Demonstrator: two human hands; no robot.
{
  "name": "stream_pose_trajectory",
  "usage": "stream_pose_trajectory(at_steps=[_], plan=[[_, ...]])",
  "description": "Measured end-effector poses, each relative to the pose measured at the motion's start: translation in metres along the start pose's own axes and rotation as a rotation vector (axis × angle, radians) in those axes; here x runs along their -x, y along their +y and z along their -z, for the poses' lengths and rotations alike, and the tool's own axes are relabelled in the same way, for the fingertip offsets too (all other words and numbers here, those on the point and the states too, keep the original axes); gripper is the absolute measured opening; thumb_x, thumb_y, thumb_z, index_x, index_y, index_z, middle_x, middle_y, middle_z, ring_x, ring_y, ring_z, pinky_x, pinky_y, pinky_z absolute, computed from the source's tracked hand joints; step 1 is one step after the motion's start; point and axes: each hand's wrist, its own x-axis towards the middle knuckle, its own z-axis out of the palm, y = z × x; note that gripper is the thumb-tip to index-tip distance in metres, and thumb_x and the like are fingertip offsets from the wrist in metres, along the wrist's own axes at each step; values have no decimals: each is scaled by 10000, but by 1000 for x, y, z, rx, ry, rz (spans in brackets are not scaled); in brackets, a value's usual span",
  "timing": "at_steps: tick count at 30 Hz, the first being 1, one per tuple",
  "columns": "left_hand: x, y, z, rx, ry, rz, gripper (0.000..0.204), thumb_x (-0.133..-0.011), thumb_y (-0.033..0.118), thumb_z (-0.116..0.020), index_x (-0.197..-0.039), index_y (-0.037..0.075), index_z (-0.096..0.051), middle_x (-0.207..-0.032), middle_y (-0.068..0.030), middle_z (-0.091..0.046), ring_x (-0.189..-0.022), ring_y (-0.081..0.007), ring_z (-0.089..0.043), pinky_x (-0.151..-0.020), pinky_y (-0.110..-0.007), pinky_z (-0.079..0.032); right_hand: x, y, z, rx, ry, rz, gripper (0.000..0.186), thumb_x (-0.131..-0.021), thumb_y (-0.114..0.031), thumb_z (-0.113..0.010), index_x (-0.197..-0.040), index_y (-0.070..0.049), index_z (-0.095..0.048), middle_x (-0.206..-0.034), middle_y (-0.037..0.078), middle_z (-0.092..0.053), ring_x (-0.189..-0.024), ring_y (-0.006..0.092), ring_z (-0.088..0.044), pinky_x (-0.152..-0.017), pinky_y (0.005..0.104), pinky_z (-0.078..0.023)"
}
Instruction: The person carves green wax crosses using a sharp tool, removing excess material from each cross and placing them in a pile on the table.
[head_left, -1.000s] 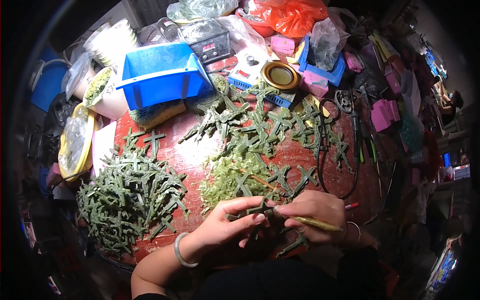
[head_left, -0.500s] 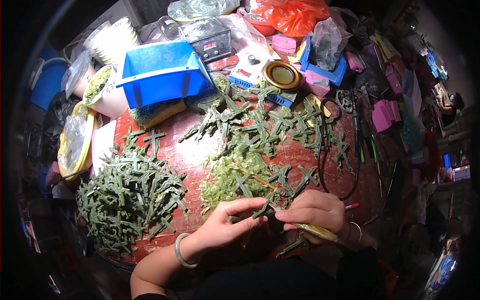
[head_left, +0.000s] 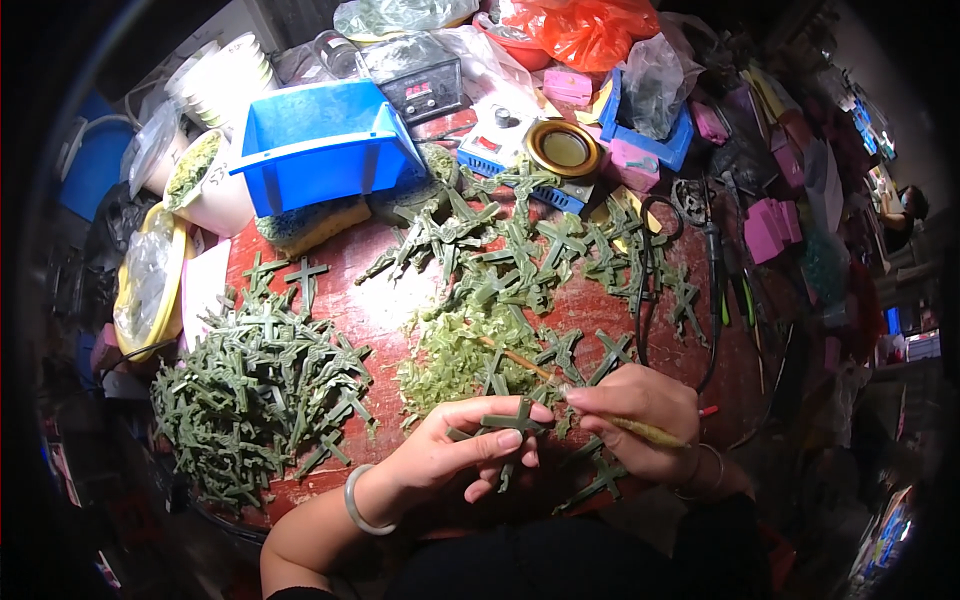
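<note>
Hands low at the near edge of a red counter (head_left: 390, 300). Left hand (head_left: 455, 455) palm-up, fingers curled around a green cross-shaped piece (head_left: 512, 422), thumb pressed on top of it. Right hand (head_left: 640, 415) clenched on a thin yellowish tool (head_left: 645, 432), tip end toward the cross-shaped piece, knuckles just beside the left fingertips. Pale bangle (head_left: 357, 500) on the left wrist, thin bracelet (head_left: 700, 468) on the right. Big heap of matching green crosses (head_left: 255, 395) piled on the left side of the counter, well apart from the hands. Mound of light green shavings (head_left: 455, 355) in the middle, just beyond the held piece. More loose crosses (head_left: 530, 255) scattered across the far half, a few lying under and beside the right hand. Black cable (head_left: 645, 290) looping over the counter's right part. Blue plastic bin (head_left: 320, 145) at the far left, yellow sponge (head_left: 310, 222) in front of it. Round brass-coloured dish (head_left: 563, 148) on a blue tray further back, pink blocks (head_left: 770, 225) to the far right, orange plastic bag (head_left: 590, 30) at the very back.
</note>
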Motion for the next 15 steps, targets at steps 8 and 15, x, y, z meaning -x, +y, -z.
stream_pose_trajectory(at_steps=[8, 15], plan=[[1, -2, 0, -12, -10, -1, 348, -983, 130, -570, -1323, 57, -560, -952, -90, -673, -529, -68, -533, -473, -186, -436, 0, 2, -3, -23, 35, 11, 304, -809, 21, -720, -1108, -30, -699, -838, 123, -679, -684, 217, -649, -598, 311, -507], [-1, -1, -2, -32, 12, -13, 351, -980, 120, -575, -1322, 46, -554, -957, -100, -669, -556, -81, -556, -473, -193, -443, 2, -3, -1, -104, -29, 55, 293, -793, -13, -743, -1083, -20, -700, -802, 105, -684, -661, 232, -650, -576, 312, -500]])
